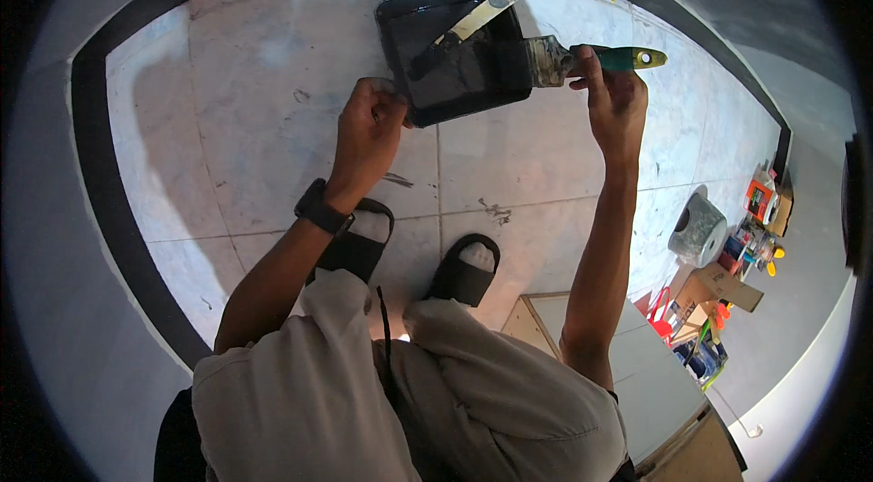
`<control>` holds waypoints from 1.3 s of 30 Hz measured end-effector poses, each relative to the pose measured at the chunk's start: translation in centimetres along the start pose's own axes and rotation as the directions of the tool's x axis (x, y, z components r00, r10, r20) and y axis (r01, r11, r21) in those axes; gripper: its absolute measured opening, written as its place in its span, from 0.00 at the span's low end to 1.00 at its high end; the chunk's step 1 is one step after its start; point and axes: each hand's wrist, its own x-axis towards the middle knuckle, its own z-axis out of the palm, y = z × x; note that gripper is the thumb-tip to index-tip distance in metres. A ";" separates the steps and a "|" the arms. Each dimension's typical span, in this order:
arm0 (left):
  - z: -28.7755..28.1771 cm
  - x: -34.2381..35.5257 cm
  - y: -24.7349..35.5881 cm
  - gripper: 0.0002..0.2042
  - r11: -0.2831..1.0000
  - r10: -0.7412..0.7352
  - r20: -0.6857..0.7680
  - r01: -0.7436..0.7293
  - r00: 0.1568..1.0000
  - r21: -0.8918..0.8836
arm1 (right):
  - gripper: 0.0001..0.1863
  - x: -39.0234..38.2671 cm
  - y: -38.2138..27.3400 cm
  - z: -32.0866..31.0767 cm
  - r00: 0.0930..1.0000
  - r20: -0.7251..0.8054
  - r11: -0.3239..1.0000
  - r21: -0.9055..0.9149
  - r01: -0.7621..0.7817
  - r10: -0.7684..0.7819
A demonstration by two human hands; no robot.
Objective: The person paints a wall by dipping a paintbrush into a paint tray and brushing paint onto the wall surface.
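1. Skirting (89, 118), dark: follows the floor's left and far edges.
2. Watch (318, 208), black: strapped on the left wrist.
3. Slipper (353, 253), black, worn on the left foot, toward the floor's near edge.
4. Left hand (371, 118): fingers closed on the paint tray at its near left corner.
5. Paint tray (473, 106), black, roughly square, dark inside: near the floor's far edge, ahead of the feet; whether it rests flat or is slightly lifted cannot be told.
6. Slipper (461, 280), black, worn on the right foot.
7. Stick (482, 16), flat, pale, dark-smeared low down: aslant in the tray, upper end jutting past the far right corner.
8. Paintbrush (549, 62), broad, stained metal band, green handle with yellow end: bristle end over the tray's right edge.
9. Right hand (614, 100): thumb and fingers closed around the paintbrush handle.
10. Stool (696, 232), grey, smudged: toward the floor's right edge.
11. Cardboard box (698, 289), flap open, with assorted colourful items about it: at the floor's right edge.
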 end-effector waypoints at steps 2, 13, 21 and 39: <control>0.1 0.1 -0.1 0.07 1.000 -0.017 -0.019 0.017 1.000 0.009 | 0.19 0.2 0.1 -0.3 1.000 0.014 1.000 -0.017 -0.012 0.012; 0.5 0.2 0.4 0.05 0.999 -0.048 -0.041 0.049 0.998 0.006 | 0.20 0.7 0.2 -0.9 0.999 -0.046 0.996 -0.088 0.025 -0.029; 0.3 0.2 0.1 0.07 0.999 -0.016 -0.042 0.018 0.999 0.051 | 0.22 1.0 -0.6 -1.0 0.998 -0.042 0.987 -0.157 0.043 -0.051; 0.6 0.3 0.0 0.07 1.000 0.018 -0.031 -0.019 0.999 -0.015 | 0.17 1.2 -1.8 -2.5 0.985 -0.138 0.992 -0.097 0.086 -0.099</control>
